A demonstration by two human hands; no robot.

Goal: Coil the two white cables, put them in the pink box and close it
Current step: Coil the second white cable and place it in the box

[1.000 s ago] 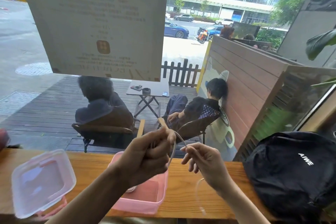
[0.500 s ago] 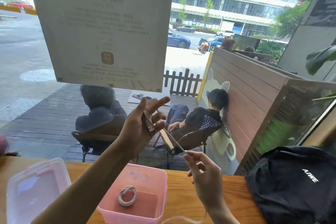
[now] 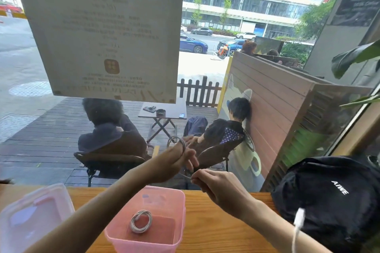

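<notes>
Coiling the second cable [image 3: 177, 143] above the box [image 3: 178, 207]
Left hand [image 3: 174, 163] grips its loops; right hand [image 3: 218, 188] pinches the strand, which runs near-right

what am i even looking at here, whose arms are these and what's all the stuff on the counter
No machine here: a person's two bare arms, filmed by a camera worn on their head, looking forward and down, out through a window. On the wooden counter stands an open pink box with one coiled white cable inside. Its clear lid lies to the left, a black backpack to the right. The left hand has the second white cable looped around its fingers; the right hand pinches and feeds it.
</notes>
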